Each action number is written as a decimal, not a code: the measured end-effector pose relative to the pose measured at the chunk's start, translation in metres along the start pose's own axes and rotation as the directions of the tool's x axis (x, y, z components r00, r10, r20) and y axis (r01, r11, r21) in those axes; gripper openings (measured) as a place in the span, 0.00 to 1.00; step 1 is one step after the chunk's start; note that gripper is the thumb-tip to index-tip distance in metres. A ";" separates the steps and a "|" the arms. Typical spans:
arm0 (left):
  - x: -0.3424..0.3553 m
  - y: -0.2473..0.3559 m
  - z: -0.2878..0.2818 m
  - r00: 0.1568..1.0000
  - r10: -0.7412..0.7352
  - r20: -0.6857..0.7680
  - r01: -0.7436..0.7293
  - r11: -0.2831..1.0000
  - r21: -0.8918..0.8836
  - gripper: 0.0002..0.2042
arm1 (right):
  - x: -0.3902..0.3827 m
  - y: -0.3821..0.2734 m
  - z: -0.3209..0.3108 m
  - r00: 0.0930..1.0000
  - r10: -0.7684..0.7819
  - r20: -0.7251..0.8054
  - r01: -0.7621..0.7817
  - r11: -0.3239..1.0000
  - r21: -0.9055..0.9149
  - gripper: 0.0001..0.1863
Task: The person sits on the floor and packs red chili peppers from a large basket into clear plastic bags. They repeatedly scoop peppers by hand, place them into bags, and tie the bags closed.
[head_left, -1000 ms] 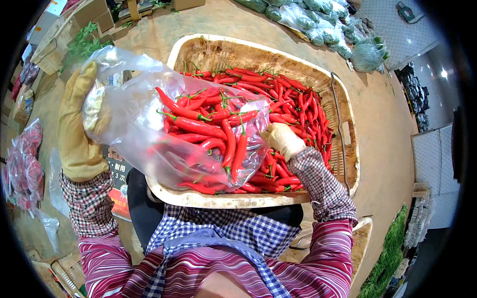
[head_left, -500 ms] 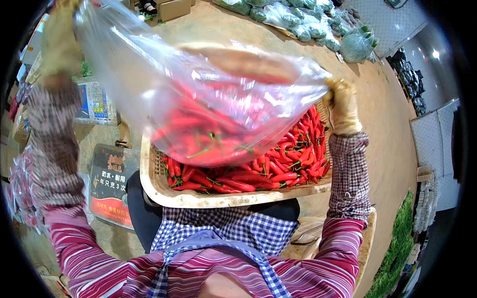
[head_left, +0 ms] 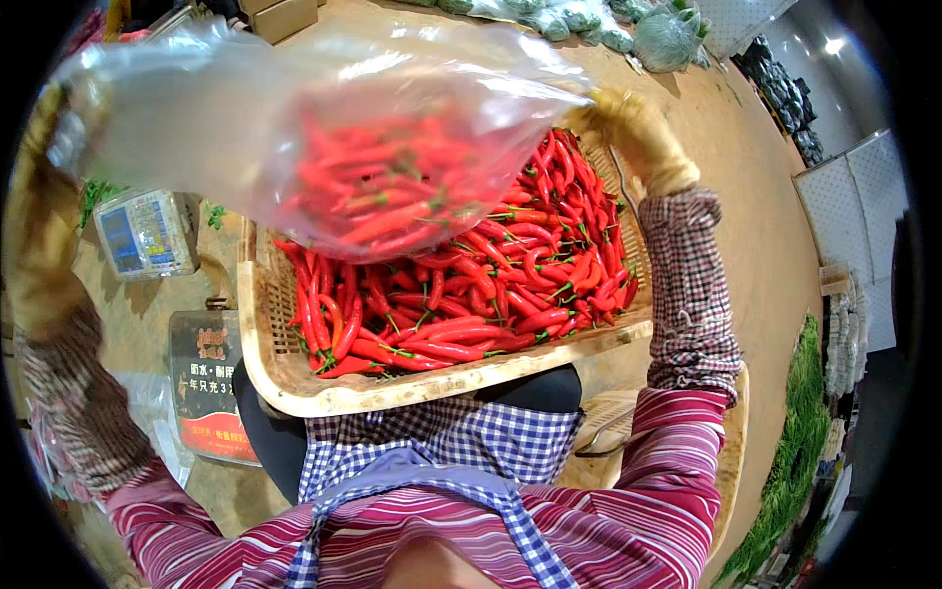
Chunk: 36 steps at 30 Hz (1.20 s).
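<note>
A clear plastic bag (head_left: 211, 128) stretches between my two gloved hands, with red chili peppers (head_left: 378, 187) bunched in its lower part. At the far left my left hand (head_left: 59, 137), smeared by motion, grips one end of the bag. My right hand (head_left: 638, 137), in a yellowish glove, pinches the opposite corner. Beneath the bag a cream plastic basket (head_left: 392, 395) rests over my knees, filled with loose red chili peppers (head_left: 461, 314) that have green stems. The bag hides the basket's far side.
Left of the basket are a dark printed box (head_left: 211, 393) and a clear container with a blue panel (head_left: 147, 234). Bagged green vegetables (head_left: 667, 39) lie at the back. A heap of long greens (head_left: 780, 461) lies on the right, and cardboard boxes (head_left: 280, 15) stand far left.
My left hand has swung outward and down to the left, pulling the bag wider. My right hand has shifted slightly left and up. More peppers in the basket now show.
</note>
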<state>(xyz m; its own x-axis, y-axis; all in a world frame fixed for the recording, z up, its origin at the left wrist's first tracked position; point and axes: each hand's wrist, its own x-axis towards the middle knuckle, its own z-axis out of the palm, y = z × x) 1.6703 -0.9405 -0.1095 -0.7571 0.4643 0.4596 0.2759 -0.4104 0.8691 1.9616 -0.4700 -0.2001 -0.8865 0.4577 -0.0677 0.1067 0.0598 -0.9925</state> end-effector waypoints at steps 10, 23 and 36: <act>-0.103 -0.027 0.049 0.902 -0.411 -0.132 0.417 0.909 0.012 0.20 | -0.026 0.121 0.072 0.890 0.451 0.064 -0.011 0.160 -0.987 0.73; -0.076 -0.035 0.066 0.954 -0.290 0.077 0.272 0.945 0.184 0.19 | -0.045 0.150 0.056 0.922 0.368 0.118 -0.017 0.344 -0.939 0.70; -0.130 -0.019 0.021 0.930 -0.357 -0.092 0.224 0.744 -0.629 0.14 | -0.078 0.155 0.071 0.926 0.279 0.256 0.204 0.201 -0.958 0.31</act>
<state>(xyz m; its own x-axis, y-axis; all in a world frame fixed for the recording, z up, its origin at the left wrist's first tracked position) 1.7757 -0.9760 -0.1818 -0.8566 0.5062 0.1002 -0.3368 -0.6956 0.6346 2.0156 -0.5590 -0.3561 -0.9060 0.2132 -0.3657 0.2717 0.9554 -0.1160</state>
